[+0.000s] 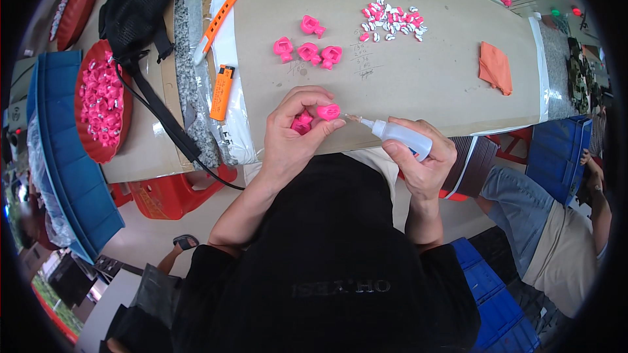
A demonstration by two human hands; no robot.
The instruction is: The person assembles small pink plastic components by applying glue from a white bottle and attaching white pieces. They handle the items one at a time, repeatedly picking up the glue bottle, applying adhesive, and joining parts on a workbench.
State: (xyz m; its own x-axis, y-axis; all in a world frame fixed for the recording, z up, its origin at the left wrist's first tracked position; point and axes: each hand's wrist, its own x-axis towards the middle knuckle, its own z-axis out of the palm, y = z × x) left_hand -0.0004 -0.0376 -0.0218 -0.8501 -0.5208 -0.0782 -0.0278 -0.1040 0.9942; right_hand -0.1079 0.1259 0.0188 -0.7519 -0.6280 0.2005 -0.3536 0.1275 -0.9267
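Between the thumb and fingertips of my left hand [288,147] is a small pink plastic piece [329,112]. A second pink piece [301,123] sits within the curl of the same hand. My right hand [428,165] grips a translucent squeeze bottle [400,137], tilted so its thin nozzle [356,118] points left at the held piece. The nozzle tip is very close to that piece; I cannot tell whether they touch. Beyond my hands, several hollow pink pieces [308,53] lie on the table. Farther right is a scattered pile of tiny pink-and-white parts [396,19].
An orange utility knife [216,29] and an orange lighter [222,93] lie at the table's left. An orange cloth [495,68] rests at the right. Far left are a red tray [98,155] of pink pieces, a black bag [140,0] and a blue crate [72,157]. Someone sits right [517,209].
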